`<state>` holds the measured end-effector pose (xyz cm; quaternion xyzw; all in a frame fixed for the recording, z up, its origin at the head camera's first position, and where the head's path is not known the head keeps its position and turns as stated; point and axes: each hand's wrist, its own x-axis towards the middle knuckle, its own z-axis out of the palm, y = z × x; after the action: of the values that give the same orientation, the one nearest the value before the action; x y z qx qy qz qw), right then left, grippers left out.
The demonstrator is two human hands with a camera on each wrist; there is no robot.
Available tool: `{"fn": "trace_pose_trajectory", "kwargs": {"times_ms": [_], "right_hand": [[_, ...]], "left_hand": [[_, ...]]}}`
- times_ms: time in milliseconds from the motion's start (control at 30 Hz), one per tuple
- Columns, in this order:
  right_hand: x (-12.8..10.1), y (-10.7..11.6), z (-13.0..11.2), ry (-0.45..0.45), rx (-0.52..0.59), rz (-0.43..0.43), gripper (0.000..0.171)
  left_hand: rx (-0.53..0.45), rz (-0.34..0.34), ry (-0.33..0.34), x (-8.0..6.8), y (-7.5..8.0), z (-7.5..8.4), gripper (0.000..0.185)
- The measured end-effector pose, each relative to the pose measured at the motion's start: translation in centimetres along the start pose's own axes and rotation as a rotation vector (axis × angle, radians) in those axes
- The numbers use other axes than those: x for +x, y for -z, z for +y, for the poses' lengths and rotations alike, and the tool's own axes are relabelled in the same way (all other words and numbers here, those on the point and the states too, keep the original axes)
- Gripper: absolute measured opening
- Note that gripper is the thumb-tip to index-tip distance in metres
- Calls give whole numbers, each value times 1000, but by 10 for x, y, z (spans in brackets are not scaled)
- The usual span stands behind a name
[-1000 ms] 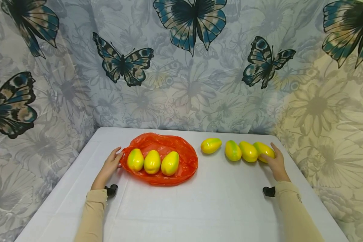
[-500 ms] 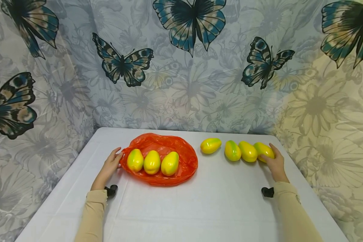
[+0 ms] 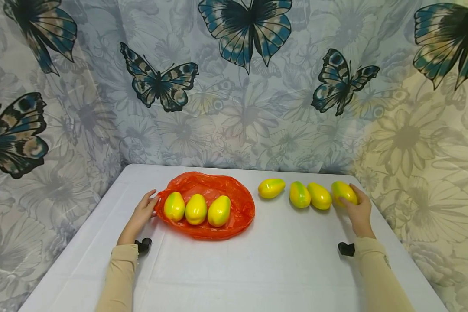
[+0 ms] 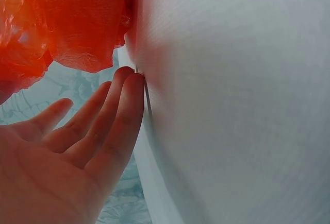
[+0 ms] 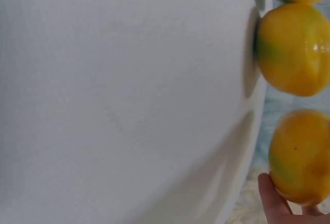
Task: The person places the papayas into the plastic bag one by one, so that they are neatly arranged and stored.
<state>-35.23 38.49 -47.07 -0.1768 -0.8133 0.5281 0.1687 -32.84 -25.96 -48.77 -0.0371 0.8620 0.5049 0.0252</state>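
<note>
Head: right hand (image 3: 360,213) near table edge (image 3: 395,238)

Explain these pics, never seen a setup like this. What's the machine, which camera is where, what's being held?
There's no machine: a person is working bare-handed, with a left grip and a right grip.

The wide picture comes from a head-worn camera looking forward and down. The other two come from each wrist, looking at that hand's work, so the table appears turned on its side.

On the white table lies a red plastic bag with three yellow-green fruits on it. To its right, three loose fruits lie on the table.

The right grip holds a seventh, the rightmost fruit. The left grip holds nothing; its fingers are beside the bag, though I can't tell whether they touch it.
</note>
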Motion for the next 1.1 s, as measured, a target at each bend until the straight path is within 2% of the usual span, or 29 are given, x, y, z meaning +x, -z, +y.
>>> {"fn": "trace_pose_trajectory", "kwargs": {"times_ms": [167, 567, 800, 1100], "right_hand": [[0, -1, -8, 31, 18, 52, 61], [-14, -20, -44, 58, 89, 98, 60], [-28, -36, -66, 61, 132, 37, 60], [-53, -65, -88, 95, 108, -19, 62]], "left_hand": [[3, 6, 0, 0, 0, 0, 63], [-4, 1, 12, -2, 0, 3, 62], [-1, 4, 2, -1, 0, 2, 61], [10, 3, 5, 2, 0, 1, 63]]}}
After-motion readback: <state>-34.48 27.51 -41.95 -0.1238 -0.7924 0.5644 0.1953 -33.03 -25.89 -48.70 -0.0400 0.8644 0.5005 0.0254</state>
